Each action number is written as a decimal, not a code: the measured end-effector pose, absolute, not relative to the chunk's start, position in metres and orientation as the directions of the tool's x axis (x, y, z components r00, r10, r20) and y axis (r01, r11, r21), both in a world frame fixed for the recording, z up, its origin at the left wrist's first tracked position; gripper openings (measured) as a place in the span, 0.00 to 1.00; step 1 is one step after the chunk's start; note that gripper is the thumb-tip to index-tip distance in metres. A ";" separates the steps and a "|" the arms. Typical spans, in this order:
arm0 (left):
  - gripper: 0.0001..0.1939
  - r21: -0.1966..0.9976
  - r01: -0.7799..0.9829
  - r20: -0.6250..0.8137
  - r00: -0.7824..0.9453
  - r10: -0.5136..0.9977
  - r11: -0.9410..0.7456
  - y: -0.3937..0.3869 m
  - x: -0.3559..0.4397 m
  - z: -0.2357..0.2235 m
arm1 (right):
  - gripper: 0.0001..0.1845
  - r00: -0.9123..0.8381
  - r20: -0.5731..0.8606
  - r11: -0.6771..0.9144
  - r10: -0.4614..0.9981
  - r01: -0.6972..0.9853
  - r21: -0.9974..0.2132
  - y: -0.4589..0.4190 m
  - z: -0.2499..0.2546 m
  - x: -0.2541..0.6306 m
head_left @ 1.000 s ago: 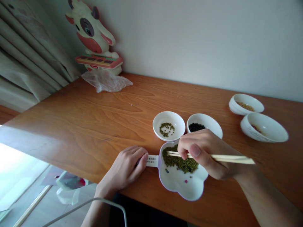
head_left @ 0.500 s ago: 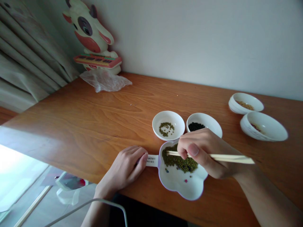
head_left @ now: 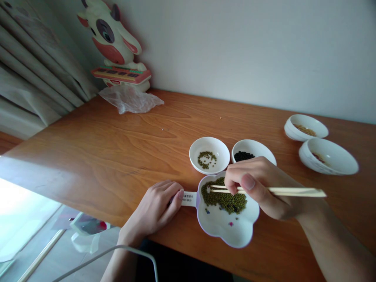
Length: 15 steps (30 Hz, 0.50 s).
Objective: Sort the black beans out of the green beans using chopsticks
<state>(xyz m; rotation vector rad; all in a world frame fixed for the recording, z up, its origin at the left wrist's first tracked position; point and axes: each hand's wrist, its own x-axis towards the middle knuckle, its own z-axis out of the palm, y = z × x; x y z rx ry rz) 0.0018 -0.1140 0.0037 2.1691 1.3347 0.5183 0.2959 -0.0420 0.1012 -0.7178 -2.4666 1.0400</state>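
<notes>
Table (head_left: pixel 88 156), one, wooden, bearing everything listed below.
Toy cow (head_left: pixel 116 55), one, with keyboard, standing at the table's far left, by the wall.
Plastic bag (head_left: pixel 132 101), one, clear, crumpled, lying at the toy's foot.
Your right hand (head_left: pixel 258 188), over the dish's right part, thumb and fingers pinching the chopsticks.
Your left hand (head_left: pixel 161 203), fingers curled around the end of the dish's handle.
Dish (head_left: pixel 241 227), one, white with lilac rim, lobed, set on the table in front of you, handle to your left.
Bowls, four, white: left bowl (head_left: pixel 221 150) and middle bowl (head_left: pixel 261 149), side by side just beyond the dish; two more, the near right bowl (head_left: pixel 340 156) and far right bowl (head_left: pixel 317 127), well off to your right.
Chopsticks (head_left: pixel 296 192), one pair, tips reaching in among the dish's beans; a pale speck lies at the tips, and you cannot tell whether it is pinched.
Label (head_left: pixel 188 199), one, white, printed, on the handle.
Green beans (head_left: pixel 223 197), heaped in the dish's far part; fewer in the left bowl.
Black beans (head_left: pixel 243 155), in the middle bowl.
</notes>
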 end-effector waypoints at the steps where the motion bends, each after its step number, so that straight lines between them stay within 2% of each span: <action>1: 0.16 0.622 0.692 0.042 0.437 0.898 -0.366 -0.114 0.002 0.004 | 0.36 -0.804 0.136 0.600 0.578 0.307 -0.738 -0.042 0.101 0.296; 15: 0.15 0.620 0.693 0.050 0.433 0.900 -0.368 -0.114 0.002 0.004 | 0.35 -0.798 0.144 0.604 0.586 0.311 -0.734 -0.043 0.102 0.297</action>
